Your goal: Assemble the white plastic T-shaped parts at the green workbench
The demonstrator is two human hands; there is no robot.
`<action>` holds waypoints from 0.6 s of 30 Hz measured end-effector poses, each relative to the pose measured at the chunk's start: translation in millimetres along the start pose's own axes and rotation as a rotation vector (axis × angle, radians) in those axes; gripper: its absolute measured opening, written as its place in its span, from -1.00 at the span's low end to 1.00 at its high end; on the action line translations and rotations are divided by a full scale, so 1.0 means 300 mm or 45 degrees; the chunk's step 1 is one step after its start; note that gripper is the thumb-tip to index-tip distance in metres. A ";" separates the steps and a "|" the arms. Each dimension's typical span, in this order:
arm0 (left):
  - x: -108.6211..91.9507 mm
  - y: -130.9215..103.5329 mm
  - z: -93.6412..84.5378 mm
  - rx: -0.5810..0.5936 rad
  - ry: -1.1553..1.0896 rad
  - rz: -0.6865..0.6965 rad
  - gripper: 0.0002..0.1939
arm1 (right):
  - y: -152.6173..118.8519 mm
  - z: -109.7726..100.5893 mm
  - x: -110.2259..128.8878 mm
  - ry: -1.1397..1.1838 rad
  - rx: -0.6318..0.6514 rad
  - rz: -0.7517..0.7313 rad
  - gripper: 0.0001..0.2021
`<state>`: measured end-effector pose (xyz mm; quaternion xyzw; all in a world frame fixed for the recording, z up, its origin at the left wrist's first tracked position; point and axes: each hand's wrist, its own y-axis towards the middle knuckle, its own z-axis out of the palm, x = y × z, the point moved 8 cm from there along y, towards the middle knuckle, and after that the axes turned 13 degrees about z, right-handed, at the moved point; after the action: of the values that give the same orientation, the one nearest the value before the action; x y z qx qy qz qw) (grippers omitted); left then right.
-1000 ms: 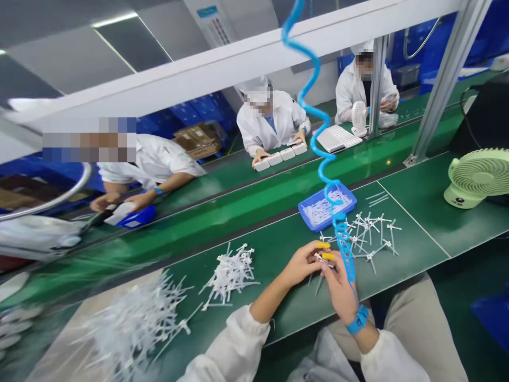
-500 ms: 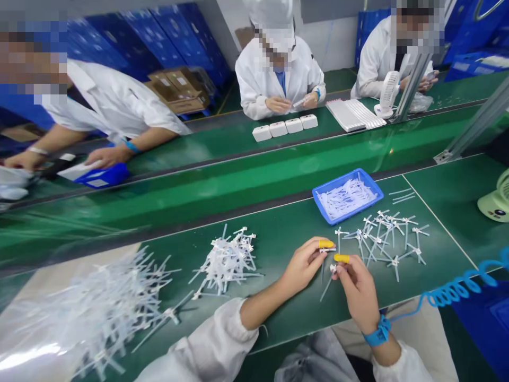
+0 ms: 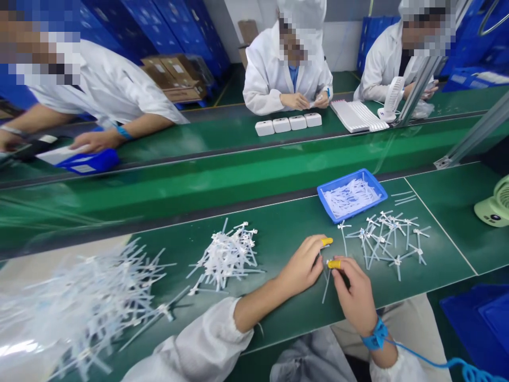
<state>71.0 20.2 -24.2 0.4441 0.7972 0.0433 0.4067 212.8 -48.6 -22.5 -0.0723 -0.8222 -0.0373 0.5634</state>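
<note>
Pinching a white piece with thin pale legs [image 3: 325, 289] between thumb and index finger, the right hand [image 3: 356, 292] was clamped on the part above the green worktop [image 3: 286, 323]. The legs pointed downward. The left hand [image 3: 300, 266] lay just beside it, index finger extended; a pale strip seemed to show near its fingertips, but the view was too poor to tell whether the fingers were closed on it. Each index fingertip carried a yellow cover. A blue wristband [image 3: 375, 335] encircled the right wrist.

Similar scattered pieces [image 3: 382, 239] lay to the right of the hands, and a blue tray [image 3: 323, 200] of white strips stood beyond them. A small pile [image 3: 227, 255] and a large pile [image 3: 103, 297] occupied the left side. Across the divider, four white boxes [image 3: 289, 124] stood in a row before a seated person [image 3: 288, 85].
</note>
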 end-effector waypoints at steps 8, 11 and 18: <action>-0.038 0.024 0.005 0.071 -0.036 0.058 -0.61 | -0.003 0.007 0.008 -0.015 0.060 -0.058 -0.72; -0.052 0.034 0.011 0.115 -0.116 0.103 -0.78 | -0.001 0.006 0.018 -0.016 0.083 -0.073 -0.77; -0.034 0.024 0.018 0.087 -0.075 0.108 -0.92 | 0.019 -0.046 0.097 -0.148 0.188 -0.201 -0.85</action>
<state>82.3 15.3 -18.4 0.4921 0.7664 0.0200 0.4124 216.0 -42.7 9.3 0.0323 -0.8571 -0.0164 0.5139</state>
